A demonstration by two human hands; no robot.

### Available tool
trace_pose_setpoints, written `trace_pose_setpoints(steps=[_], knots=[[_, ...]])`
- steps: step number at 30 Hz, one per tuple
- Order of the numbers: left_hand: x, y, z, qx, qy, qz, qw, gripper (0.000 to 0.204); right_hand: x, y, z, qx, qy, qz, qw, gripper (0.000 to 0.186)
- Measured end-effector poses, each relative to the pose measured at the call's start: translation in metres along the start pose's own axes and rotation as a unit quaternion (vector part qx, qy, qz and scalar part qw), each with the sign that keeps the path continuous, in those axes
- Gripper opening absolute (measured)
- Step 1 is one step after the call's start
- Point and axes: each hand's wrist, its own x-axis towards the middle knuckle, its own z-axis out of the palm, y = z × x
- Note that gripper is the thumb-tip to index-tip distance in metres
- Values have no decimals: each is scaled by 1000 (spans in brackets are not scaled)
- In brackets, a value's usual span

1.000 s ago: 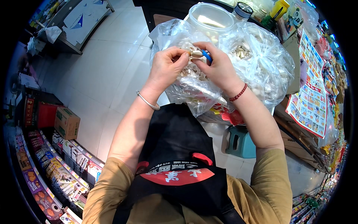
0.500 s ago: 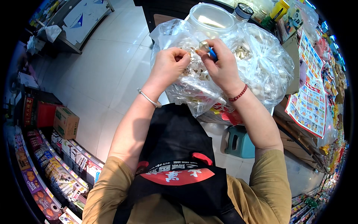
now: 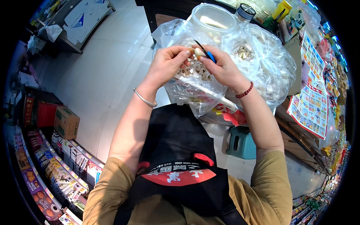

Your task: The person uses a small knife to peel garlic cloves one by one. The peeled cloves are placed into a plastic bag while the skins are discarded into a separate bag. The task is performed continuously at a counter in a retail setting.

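A pale garlic clove [image 3: 199, 53] is pinched between my two hands, above an opened clear plastic bag. My right hand [image 3: 223, 67] is closed around a small knife with a blue handle [image 3: 211, 57], its dark blade pointing up and left beside the clove; its thumb presses on the clove. My left hand [image 3: 167, 65] has thumb and fingers pinched together at the clove's left side; the exact contact is partly hidden. Dry garlic skins [image 3: 197, 71] lie in the bag under my hands. To the right, a large clear bag [image 3: 275, 80] holds garlic bulbs.
Beyond the bags stands a clear round plastic tub [image 3: 193, 18] with pale cloves at its bottom. Next to it are a dark-lidded jar [image 3: 245, 12] and a yellow bottle [image 3: 282, 9]. A teal stool [image 3: 245, 144] sits below the table, and shelves of packets line both sides.
My left hand has moved right and up to the clove, its wrist turning. The right hand has tilted, bringing the dark blade and the clove's paler side into view.
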Motion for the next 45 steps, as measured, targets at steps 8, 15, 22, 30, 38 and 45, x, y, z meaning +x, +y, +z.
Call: trace_pose_setpoints(steps=[8,15,22,30,38,45], knots=[[-1,11,2,6,-1,-45,999,21,-1,1,-3,-69,-7,-49,996,33],[-1,-7,9,64,54,22,996,20,-1,-13,2,-80,8,48,996,34],[0,-7,19,141,89,52,985,20,1,-9,6,-75,78,6,994,31],[7,-13,19,254,134,59,956,22,2,-25,-4,282,81,55,954,30],[2,0,15,22,92,68,993,17,5,-19,2,307,83,156,935,29],[2,-2,12,74,70,111,989,19,4,-12,6,258,66,172,949,28]])
